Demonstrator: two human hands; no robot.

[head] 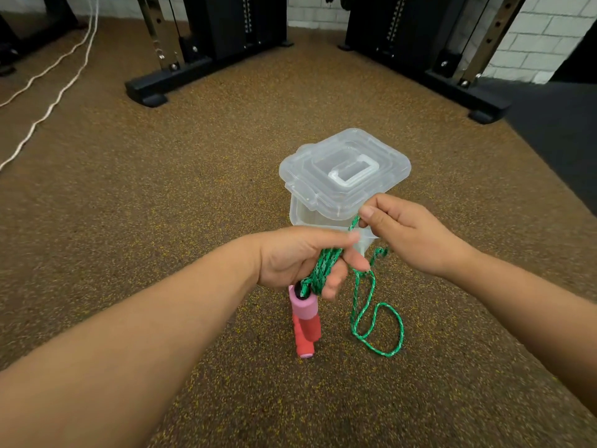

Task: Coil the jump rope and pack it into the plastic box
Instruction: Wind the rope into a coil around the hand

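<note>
My left hand (300, 257) grips a bundle of coiled green jump rope (323, 270), with the pink and red foam handles (305, 321) hanging below it. My right hand (410, 234) pinches a strand of the same rope just above and to the right of the left hand. A loose loop of rope (378, 324) hangs down from between the hands. Behind my hands stands the clear plastic box (310, 211) on the floor, its lid (345, 171) resting askew on top.
The speckled brown rubber floor (161, 189) stretches all around. Black gym machine bases (161, 88) stand at the back left and back right (468, 92). White cables (55, 88) run across the floor at far left. A dark mat (565, 130) lies at right.
</note>
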